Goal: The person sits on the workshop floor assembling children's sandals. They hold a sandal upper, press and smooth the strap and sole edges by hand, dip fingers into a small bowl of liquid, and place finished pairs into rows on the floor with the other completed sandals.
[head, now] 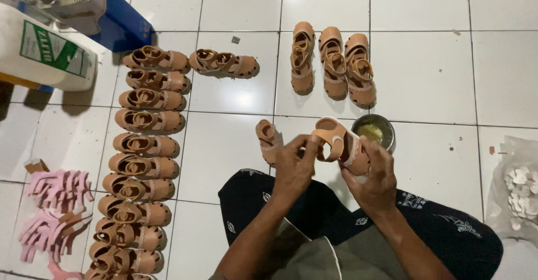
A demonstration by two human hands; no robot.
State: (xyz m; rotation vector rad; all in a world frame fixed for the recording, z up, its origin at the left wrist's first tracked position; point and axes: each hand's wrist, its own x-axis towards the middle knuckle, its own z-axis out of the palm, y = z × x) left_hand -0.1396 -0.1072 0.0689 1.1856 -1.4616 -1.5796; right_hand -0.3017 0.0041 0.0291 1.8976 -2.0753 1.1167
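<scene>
Head view, looking down at a white tiled floor. At centre frame I see the left hand (294, 168) and right hand (374, 182) raised together over the lap, both grasping one small tan sandal (339, 144). It is held tilted, with its strap side towards the camera, so I judge the strap is the part being handled. The left fingertips pinch the strap end, and the right fingers curl under the sole to steady it. Both wrists bend inward, with the forearms converging from the lower edge. A single sandal (268, 140) lies just left of the hands. A metal bowl (374, 130) sits just behind the right hand, within easy reach. A column of sandals (143, 168) runs down the left of the frame, three more sandals (333, 61) stand at upper centre, and pink pieces (56, 213) are stacked at lower left
</scene>
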